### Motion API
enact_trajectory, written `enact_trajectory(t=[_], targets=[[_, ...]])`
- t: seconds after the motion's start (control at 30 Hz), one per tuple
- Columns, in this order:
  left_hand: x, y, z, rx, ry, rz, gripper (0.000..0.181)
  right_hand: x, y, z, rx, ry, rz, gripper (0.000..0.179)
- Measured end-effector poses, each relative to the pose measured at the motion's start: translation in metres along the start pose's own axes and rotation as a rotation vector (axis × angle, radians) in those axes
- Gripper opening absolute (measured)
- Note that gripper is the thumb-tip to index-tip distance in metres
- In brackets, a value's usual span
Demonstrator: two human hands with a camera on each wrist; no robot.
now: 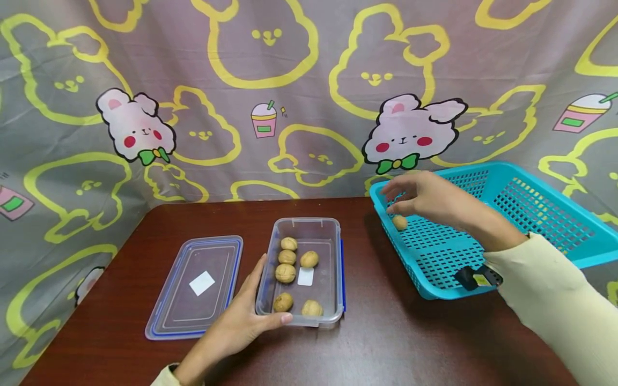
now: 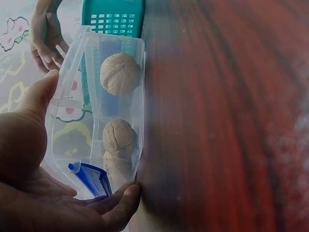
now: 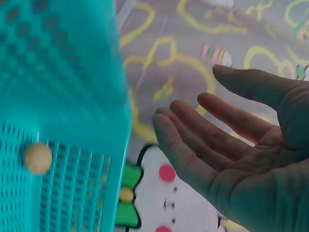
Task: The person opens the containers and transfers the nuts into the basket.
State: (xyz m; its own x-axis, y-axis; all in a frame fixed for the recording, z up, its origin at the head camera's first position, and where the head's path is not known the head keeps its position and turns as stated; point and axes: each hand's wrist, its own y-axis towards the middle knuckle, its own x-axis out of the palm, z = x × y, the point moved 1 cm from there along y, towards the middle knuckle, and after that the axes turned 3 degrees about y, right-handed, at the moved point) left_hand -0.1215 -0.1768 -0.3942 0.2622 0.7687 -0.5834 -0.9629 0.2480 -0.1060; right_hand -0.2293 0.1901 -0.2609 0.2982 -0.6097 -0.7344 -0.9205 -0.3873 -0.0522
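My left hand (image 1: 238,320) grips a clear plastic container (image 1: 329,287) at its near left corner, thumb over the front rim and fingers along the left side. Several walnuts (image 1: 286,274) lie inside; the left wrist view shows a few walnuts (image 2: 120,74) through the clear wall. Over the left side of a turquoise basket (image 1: 420,281) hovers my right hand (image 1: 429,202), fingers loosely bent and nothing in them. Beneath it, a single walnut (image 1: 399,222) rests in the basket. The right wrist view shows the right hand (image 3: 236,154) with its palm bare and thumb apart.
A clear lid (image 1: 178,300) with a blue seal and white label lies left of the container. Both stand on a dark reddish table (image 1: 376,332). Behind hangs a patterned curtain (image 1: 309,69). A blue clasp (image 1: 343,276) hangs on the container's right side.
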Motion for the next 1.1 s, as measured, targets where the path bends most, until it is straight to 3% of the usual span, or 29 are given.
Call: enact_trajectory(t=[0.23,0.5,0.67,0.9,1.1], targets=[[0.000,0.000,0.000,0.000,0.004,0.003,0.126,0.038,-0.017,-0.024,-0.032,0.072,-0.005,0.035],[-0.001,-0.002,0.001,-0.011,0.011,0.004,0.126,0.072,-0.026,-0.046,-0.116,0.200,-0.090,0.032],[0.000,-0.001,0.000,-0.005,0.005,0.007,0.125,0.096,-0.024,-0.050,-0.175,0.263,-0.117,0.031],[0.001,0.000,0.000,0.002,0.000,0.010,0.125,0.125,-0.013,-0.047,-0.180,0.303,-0.135,0.029],[0.002,0.000,0.000,0.033,-0.007,0.012,0.125,0.150,0.001,-0.048,-0.202,0.341,-0.207,0.027]])
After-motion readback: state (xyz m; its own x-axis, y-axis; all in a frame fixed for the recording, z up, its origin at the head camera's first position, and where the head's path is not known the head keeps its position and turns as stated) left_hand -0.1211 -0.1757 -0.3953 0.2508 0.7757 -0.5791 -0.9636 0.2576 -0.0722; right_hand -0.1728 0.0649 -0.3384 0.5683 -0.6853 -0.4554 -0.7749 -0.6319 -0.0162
